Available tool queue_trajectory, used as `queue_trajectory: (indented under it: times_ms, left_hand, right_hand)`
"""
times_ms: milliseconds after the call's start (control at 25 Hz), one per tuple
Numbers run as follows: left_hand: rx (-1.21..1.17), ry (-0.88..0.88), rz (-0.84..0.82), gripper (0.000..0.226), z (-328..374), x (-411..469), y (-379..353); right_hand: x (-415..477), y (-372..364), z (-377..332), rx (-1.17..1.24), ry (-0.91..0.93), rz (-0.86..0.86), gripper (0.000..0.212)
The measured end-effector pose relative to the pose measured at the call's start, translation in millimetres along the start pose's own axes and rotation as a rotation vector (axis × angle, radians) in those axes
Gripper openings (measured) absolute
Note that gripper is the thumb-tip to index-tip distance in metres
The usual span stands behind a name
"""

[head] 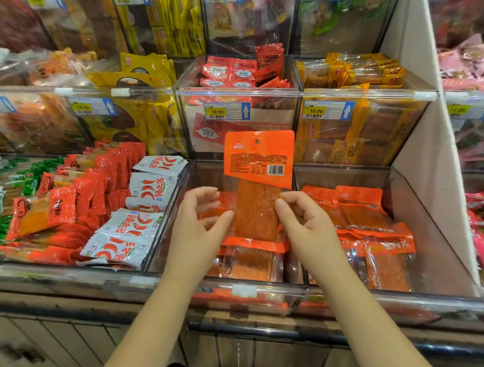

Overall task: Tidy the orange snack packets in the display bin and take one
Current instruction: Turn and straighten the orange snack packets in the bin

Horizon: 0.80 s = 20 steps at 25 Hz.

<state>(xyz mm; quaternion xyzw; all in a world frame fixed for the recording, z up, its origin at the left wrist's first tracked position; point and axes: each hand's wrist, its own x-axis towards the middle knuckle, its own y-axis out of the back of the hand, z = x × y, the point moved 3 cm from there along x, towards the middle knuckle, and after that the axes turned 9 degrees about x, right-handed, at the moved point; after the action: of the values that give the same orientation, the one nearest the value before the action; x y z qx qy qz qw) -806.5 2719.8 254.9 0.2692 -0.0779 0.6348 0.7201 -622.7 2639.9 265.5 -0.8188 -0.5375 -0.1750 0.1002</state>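
- Head view: the packet (259, 156) is held upright over the middle bin (208, 174) of the lower row. Its orange header is up and its barcode side faces the camera. Its lower end is just above the stack (249, 262) lying in that bin.
- The right hand (302, 221) pinches the packet's right edge between thumb and forefinger, low on the clear part.
- The left hand (201, 220) has its thumb on the clear left margin with its fingers curled behind. It looks like a light pinch, though the film makes that hard to confirm.
- The stack lies flat near the bin's front wall, and more orange shows under the left hand.
- The right bin (431, 239) holds similar packets in a looser heap (366, 212). White sachets (153, 188) fill the bin on the left.
- This looks like the taking step, and the stack may not be fully squared up yet.
- To do it well, grip the sealed edges rather than the strip inside, which could crease.
- Lift straight up past the front wall before drawing back, so the lower end does not drag the stack askew.
- If more tidying is needed, one hand can carry the packet by its header while the other presses the stack flat and flush.
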Motion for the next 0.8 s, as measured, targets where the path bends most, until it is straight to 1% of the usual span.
queue_trajectory:
  times_ms: [40,80,120,160,200,240,320,360,400,480,520,600,680,800]
  left_hand:
    - [0.128,-0.074,0.022,0.035,4,-1,-1]
    - [0.214,-0.143,-0.027,0.035,7,-2,-4]
    - [0.235,-0.173,-0.137,0.037,11,-4,-9]
    - [0.207,-0.149,-0.266,0.043,13,-6,-14]
    - [0.142,-0.096,-0.361,0.046,14,-8,-17]
    - [0.08,-0.046,-0.391,0.043,14,-7,-17]
    - [-0.047,0.041,-0.368,0.033,10,-4,-14]
    - [-0.111,0.077,-0.374,0.033,9,-3,-13]
    - [-0.154,0.097,-0.381,0.034,8,-2,-11]
    - [-0.199,0.104,-0.38,0.035,7,-2,-9]
    - [-0.205,0.107,-0.37,0.035,7,-2,-8]
    - [-0.204,0.126,-0.322,0.033,5,0,-7]
    - [-0.188,0.151,-0.267,0.031,1,1,-5]
    - [-0.176,0.185,-0.254,0.032,-2,2,-4]
  right_hand:
    - [0,0,0,-0.001,0.012,0.021,0.01]
    - [0,0,0,-0.006,0.021,0.019,0.01]
    - [-1,-1,-1,-0.024,0.035,-0.012,0.011]
    - [-2,-2,-2,-0.064,0.05,-0.061,0.014]
    - [-3,-4,-3,-0.114,0.061,-0.112,0.018]
    - [-4,-5,-2,-0.148,0.066,-0.139,0.021]
    - [-2,-5,0,-0.165,0.092,-0.099,0.022]
    - [0,-4,1,-0.178,0.113,-0.048,0.024]
    - [1,-3,2,-0.188,0.117,-0.001,0.031]
    - [3,-2,4,-0.132,0.05,0.016,0.045]
    - [2,-2,4,-0.1,0.017,-0.011,0.045]
    - [0,-4,3,-0.103,0.007,-0.058,0.039]
    - [-1,-4,2,-0.125,0.031,-0.046,0.032]
    - [-1,-3,2,-0.117,0.026,-0.029,0.019]
